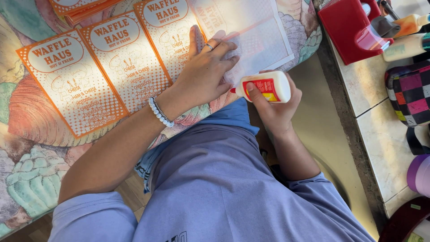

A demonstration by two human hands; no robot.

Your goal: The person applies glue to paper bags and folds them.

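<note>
My left hand [207,71] lies flat, fingers spread, on a white sheet of paper [257,33] turned face down on a cushion with a floral pattern [27,179]. A beaded bracelet sits on that wrist and a ring on one finger. My right hand [274,107] grips a white glue bottle [265,86] with a red label. The bottle lies sideways, its red tip pointing left at the paper's near edge, close to my left hand's fingers. Three orange-and-white printed sheets [74,83] lie side by side to the left of the white sheet.
A red box [345,27] stands at the upper right on a tiled ledge [380,134], with bottles [405,47] beside it. A checkered pink-and-black bag [410,92] and a purple container [420,174] sit further along. More orange sheets [80,6] lie at the top.
</note>
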